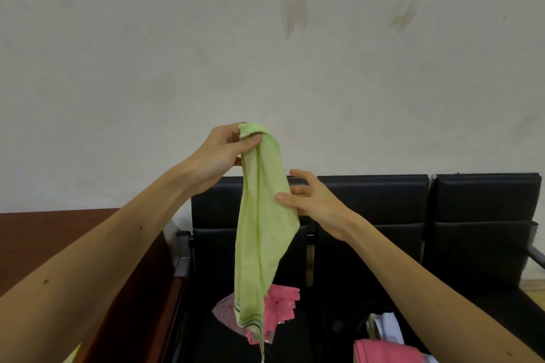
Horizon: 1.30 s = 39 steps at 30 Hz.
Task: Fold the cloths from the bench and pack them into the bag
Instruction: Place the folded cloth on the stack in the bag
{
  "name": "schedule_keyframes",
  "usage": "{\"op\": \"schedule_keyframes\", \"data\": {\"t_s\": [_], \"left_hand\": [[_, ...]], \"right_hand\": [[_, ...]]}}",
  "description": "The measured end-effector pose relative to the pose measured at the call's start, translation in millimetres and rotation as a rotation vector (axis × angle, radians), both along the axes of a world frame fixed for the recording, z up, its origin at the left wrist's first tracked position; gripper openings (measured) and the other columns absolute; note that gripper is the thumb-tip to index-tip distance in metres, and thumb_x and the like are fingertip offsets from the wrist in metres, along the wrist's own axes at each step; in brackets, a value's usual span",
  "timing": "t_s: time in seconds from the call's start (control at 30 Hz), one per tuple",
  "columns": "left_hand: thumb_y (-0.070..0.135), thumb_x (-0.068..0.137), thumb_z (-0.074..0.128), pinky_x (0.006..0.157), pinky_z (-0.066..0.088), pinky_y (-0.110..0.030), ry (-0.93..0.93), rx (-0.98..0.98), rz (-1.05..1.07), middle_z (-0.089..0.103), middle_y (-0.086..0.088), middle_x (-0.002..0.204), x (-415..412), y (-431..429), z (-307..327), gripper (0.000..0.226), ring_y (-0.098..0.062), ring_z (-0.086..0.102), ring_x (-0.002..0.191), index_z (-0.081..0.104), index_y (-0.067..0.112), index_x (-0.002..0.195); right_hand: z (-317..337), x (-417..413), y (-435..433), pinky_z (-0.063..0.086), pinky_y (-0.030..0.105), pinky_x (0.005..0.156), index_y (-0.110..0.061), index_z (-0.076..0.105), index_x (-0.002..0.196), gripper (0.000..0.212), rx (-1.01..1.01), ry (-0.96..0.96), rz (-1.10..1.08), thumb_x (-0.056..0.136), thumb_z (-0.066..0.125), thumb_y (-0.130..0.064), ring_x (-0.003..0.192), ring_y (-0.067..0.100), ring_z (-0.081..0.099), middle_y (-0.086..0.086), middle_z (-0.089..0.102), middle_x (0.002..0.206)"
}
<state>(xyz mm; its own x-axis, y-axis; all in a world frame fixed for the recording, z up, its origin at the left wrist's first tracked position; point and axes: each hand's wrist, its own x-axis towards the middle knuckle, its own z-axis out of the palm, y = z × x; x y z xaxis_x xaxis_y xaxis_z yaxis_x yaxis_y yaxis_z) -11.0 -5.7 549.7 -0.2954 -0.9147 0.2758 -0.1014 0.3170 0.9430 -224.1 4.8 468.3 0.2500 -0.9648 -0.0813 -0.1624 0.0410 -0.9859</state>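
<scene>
A light green cloth [261, 230] with dark stripes near its lower hem hangs in the air in front of the black bench [377, 209]. My left hand [219, 156] pinches its top corner, raised above the bench back. My right hand [312, 200] is lower and to the right, its thumb and fingertips on the cloth's right edge at mid height, fingers spread. On the bench seat below lie a pink cloth [281, 308] and a mauve cloth [225, 311]. Another pink cloth [386, 352] shows at the bottom, beside white items inside what may be the bag, mostly hidden.
A brown wooden table [59, 239] stands at the left of the bench. A stained pale wall [265, 38] fills the background. The bench's metal armrest [182, 256] is at its left end, another armrest [535, 255] at the far right.
</scene>
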Motion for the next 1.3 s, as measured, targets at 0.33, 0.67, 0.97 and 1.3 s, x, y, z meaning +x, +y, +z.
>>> {"op": "schedule_keyframes", "data": {"t_s": [0.33,0.67,0.97,1.3], "left_hand": [[0.041,0.090,0.052,0.068,0.059,-0.031,0.097,0.202,-0.123,0.072,-0.001,0.094,18,16,-2,0.032,-0.016,0.071,0.086,0.065,0.015,0.101],[0.025,0.105,0.047,0.060,0.057,-0.027,0.171,-0.041,0.351,0.069,0.008,0.078,27,12,-39,0.021,-0.009,0.066,0.071,0.065,0.016,0.098],[0.029,0.107,0.041,0.060,0.042,-0.019,0.083,-0.224,0.450,0.050,0.006,0.077,5,25,-49,0.025,-0.004,0.047,0.066,0.053,0.019,0.087],[0.029,0.106,0.044,0.073,0.048,-0.019,0.092,0.087,0.319,0.063,0.010,0.086,-22,42,-114,0.021,0.002,0.058,0.076,0.060,0.024,0.093]], "right_hand": [[-7,9,14,0.057,0.033,0.088,-0.009,0.069,0.115,0.038,0.352,-0.324,0.414,0.087,0.060,-0.034,0.102,0.019,0.070,0.006,0.073,0.112],[75,9,22,0.057,0.030,0.069,-0.016,0.068,0.097,0.008,-0.466,-0.162,-0.133,0.098,0.059,-0.015,0.079,0.015,0.069,0.000,0.073,0.088],[42,14,38,0.046,0.035,0.068,-0.004,0.056,0.096,0.031,-0.379,-0.085,-0.319,0.105,0.044,-0.030,0.073,0.017,0.055,0.002,0.060,0.081],[-29,-2,54,0.052,0.039,0.088,-0.014,0.066,0.106,0.032,-0.044,-0.190,-0.435,0.105,0.043,-0.035,0.091,0.021,0.061,0.010,0.069,0.105]]}}
